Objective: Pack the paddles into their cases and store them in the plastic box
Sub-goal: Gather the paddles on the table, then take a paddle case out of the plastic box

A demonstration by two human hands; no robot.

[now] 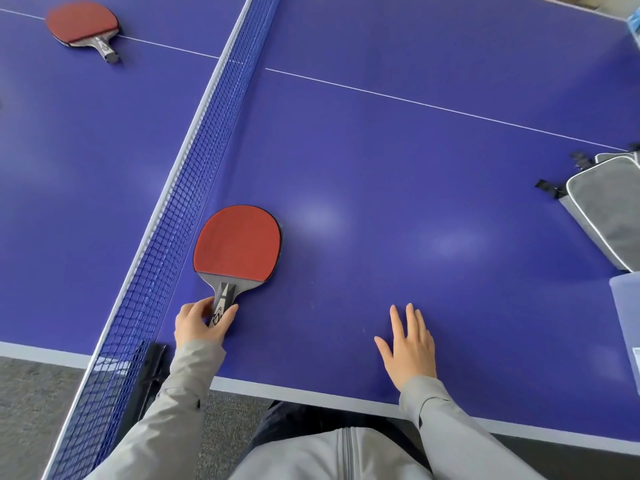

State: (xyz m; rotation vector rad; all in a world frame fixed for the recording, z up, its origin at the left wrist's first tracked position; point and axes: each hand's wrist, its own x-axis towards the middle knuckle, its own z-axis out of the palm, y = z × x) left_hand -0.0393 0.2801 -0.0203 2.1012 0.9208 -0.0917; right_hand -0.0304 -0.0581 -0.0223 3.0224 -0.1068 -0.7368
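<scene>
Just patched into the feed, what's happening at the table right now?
A person stands at a blue table tennis table. Their left hand grips the handle of the near paddle, which lies red side up beside the net. The right hand rests flat and open on the table. A second paddle lies across the net. Grey cases sit at the right edge, with a plastic box partly in view. Nothing looks packed yet.
</scene>
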